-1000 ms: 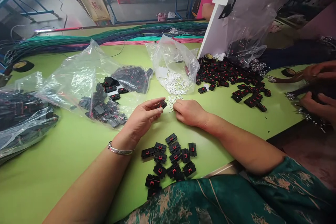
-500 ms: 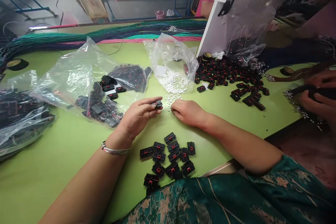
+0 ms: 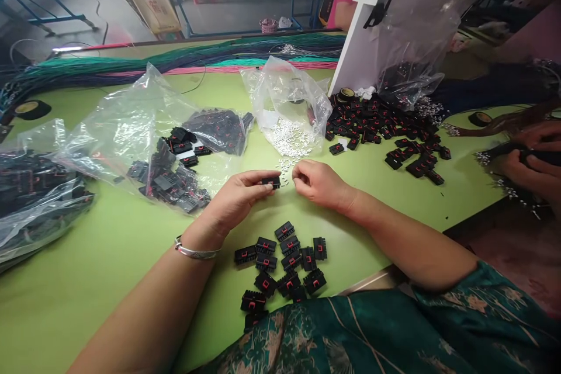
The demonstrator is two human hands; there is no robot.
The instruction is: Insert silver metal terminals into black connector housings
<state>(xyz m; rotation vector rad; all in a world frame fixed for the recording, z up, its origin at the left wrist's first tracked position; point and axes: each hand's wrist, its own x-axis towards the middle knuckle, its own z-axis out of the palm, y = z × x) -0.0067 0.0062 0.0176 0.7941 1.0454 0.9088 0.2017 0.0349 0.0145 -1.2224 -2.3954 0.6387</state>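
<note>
A black connector (image 3: 270, 182) is pinched between the thumb and fingers of my left hand (image 3: 239, 196), above the green table. Just right of it, my right hand (image 3: 322, 186) has its fingertips pressed together; whatever they hold, if anything, is too small to make out. Small white pieces (image 3: 287, 165) lie scattered behind the hands, spilling from an open clear bag (image 3: 291, 131) that holds many more. Closer to my body, several black connectors with red clips (image 3: 290, 260) form a loose group on the table.
Clear bags of black parts (image 3: 175, 184) lie left. A large pile of black connectors (image 3: 372, 123) sits right, beside an upright white panel (image 3: 355, 35). Bundled wires (image 3: 175, 55) run along the back. Another person's hands (image 3: 532, 166) hold dark wires at far right.
My left hand has moved slightly right and down, and the connector in it has turned. My right hand has shifted a little right, away from the scattered white pieces.
</note>
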